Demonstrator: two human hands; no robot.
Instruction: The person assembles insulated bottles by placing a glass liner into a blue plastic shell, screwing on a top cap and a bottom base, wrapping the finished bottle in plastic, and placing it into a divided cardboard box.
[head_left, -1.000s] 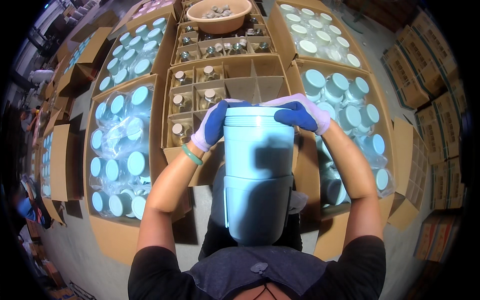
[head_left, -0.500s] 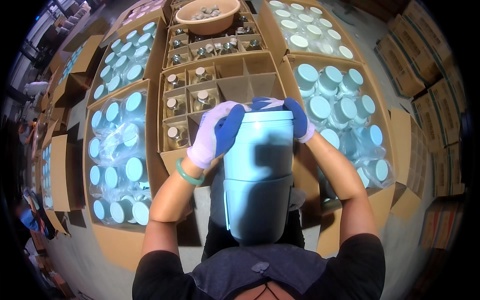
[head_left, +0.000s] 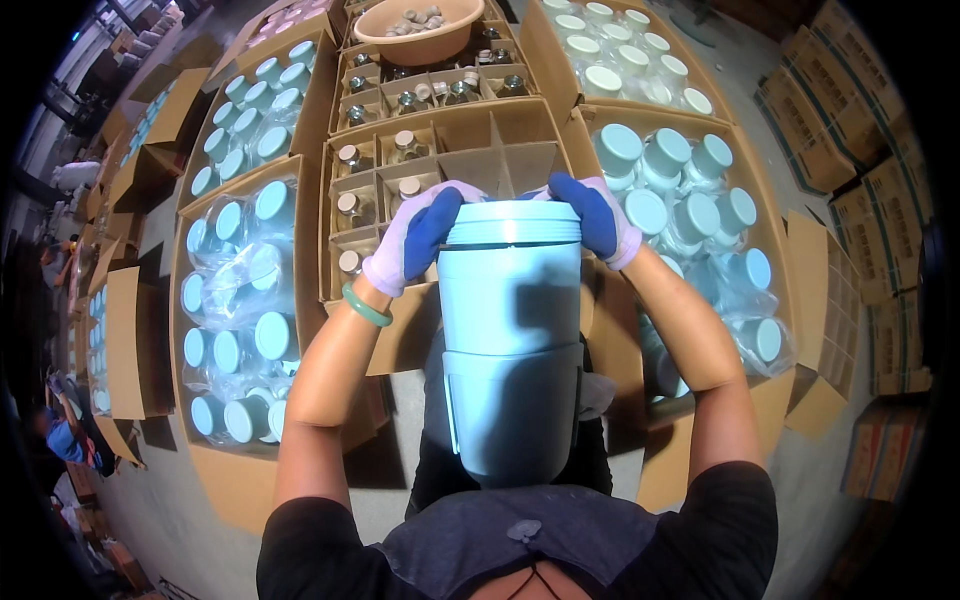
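Observation:
A tall pale-blue stack of plastic cups or lids [head_left: 510, 340] rises from my lap toward the camera. My left hand [head_left: 415, 240], in a purple-and-blue glove with a green bangle at the wrist, grips its top rim on the left. My right hand [head_left: 595, 215], gloved the same way, grips the rim on the right. Behind the stack lies an open cardboard box with dividers [head_left: 500, 150]; some of its cells hold small glass jars [head_left: 352, 205], others are bare.
Open cartons of pale-blue lidded jars in plastic wrap [head_left: 245, 300] [head_left: 690, 200] lie left and right. A tan bowl of small parts [head_left: 420, 25] sits on the far box. Closed cartons [head_left: 860, 150] line the right. A person in blue [head_left: 60, 440] crouches at far left.
Both hands stayed on the stack's top rim. The left hand shifted round the rim and the stack's top tilted slightly; the view moved a little.

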